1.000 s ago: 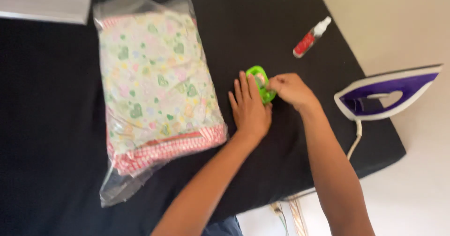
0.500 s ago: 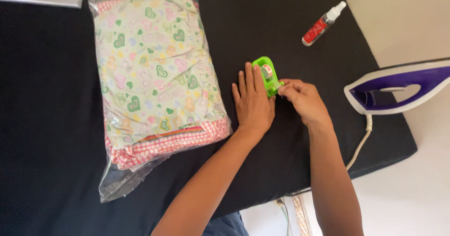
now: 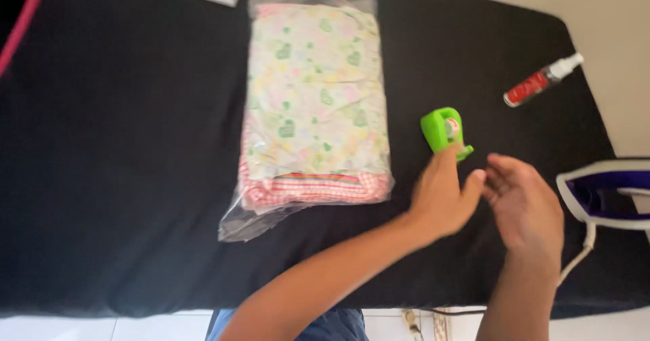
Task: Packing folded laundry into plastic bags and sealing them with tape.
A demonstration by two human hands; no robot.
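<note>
Tape dispenser point(image 3: 443, 130) (bright green, rounded) lies on our black surface point(image 3: 135, 178), touching our left hand's point(image 3: 443, 195) fingertips; both grips open, right hand point(image 3: 525, 205) empty.

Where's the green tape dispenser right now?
The green tape dispenser lies on the black table, right of the bagged cloth, just beyond the left hand.

One head-worn camera looks steeply down, close over the black table point(image 3: 135, 178).

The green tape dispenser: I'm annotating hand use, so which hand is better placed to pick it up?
Left, probably. The left hand has its fingers touching the green tape dispenser; the right hand hovers open, apart from it.
</note>
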